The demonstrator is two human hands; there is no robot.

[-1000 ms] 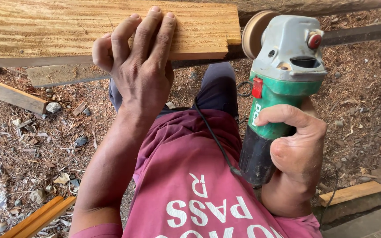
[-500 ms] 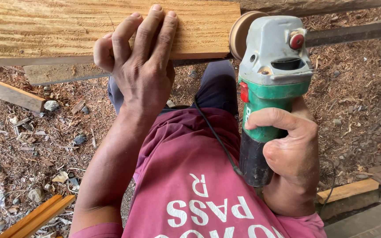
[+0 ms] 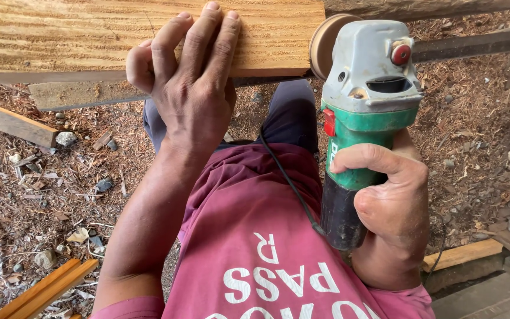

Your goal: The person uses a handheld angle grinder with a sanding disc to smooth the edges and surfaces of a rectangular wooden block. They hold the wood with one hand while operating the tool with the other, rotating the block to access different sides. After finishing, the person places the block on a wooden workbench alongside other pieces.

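Head view looks straight down on two bare hands, a plank and a grinder. Across the upper left of the frame lies the plank (image 3: 90, 35), pale, with strong grain lines running along it. Its right end stops at the upper middle, just beside the grinder's disc.

Left hand (image 3: 193, 88) rests flat on the plank's near edge, in the upper middle of the frame. Its fingers (image 3: 208, 29) are stretched out and close together, lying on the wood and pointing to the top of the frame. This hand presses on the plank and holds nothing inside it.

Right hand (image 3: 394, 198), at the right of centre, is wrapped tight around the black and green body of the grinder (image 3: 367, 100). The forefinger lies across the green part. Above the hand is the grey head of the tool, with a red button on top. A tan round disc (image 3: 324, 38) stands at the left side of this head, touching or nearly touching the plank's end; I cannot tell which.

Black cable (image 3: 290, 183) runs from the bottom of the grinder over the dark red shirt (image 3: 255, 236).

Ground (image 3: 42, 195) at the left and right is covered with wood chips, small stones and scrap pieces. Two thin orange slats (image 3: 45, 289) lie in the lower left corner.
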